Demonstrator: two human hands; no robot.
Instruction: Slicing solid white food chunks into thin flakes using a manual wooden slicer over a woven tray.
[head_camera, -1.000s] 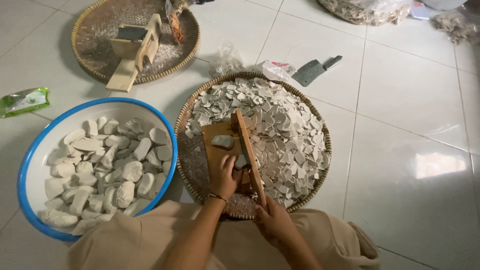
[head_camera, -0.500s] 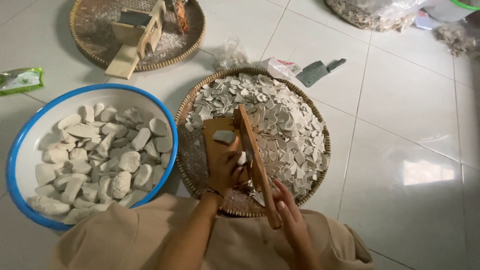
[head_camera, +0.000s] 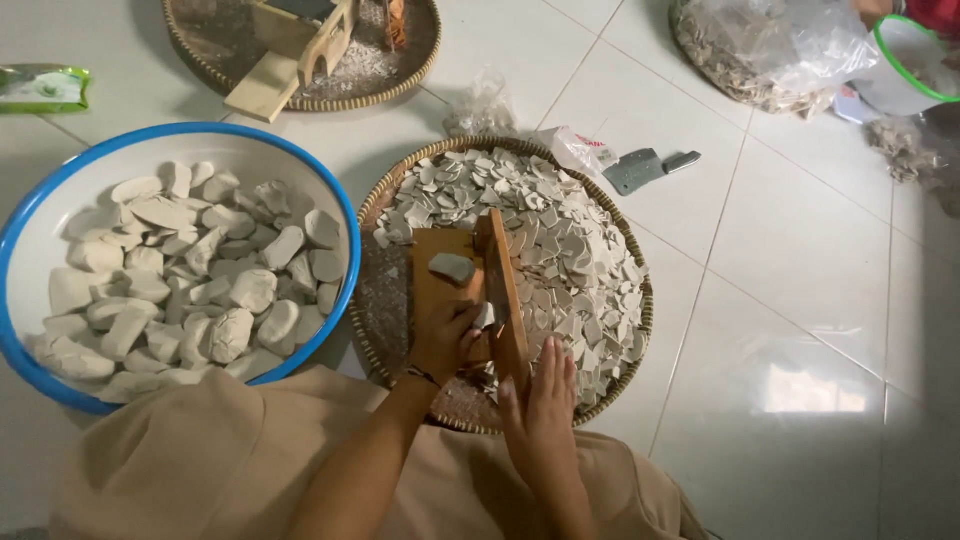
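Beside the woven tray (head_camera: 640, 330), a crumpled white packet (head_camera: 575, 150).

Tan garment over the lap, thin dark bracelet (head_camera: 423, 376) on left wrist.

A home floor is serving as a small food-processing spot: glossy white floor tiles (head_camera: 800, 300) are lying under everything. Around the woven tray (head_camera: 640, 330) of pale slices, a blue-rimmed basin (head_camera: 340, 210) is sitting left, a cleaver (head_camera: 645, 168) lying behind.
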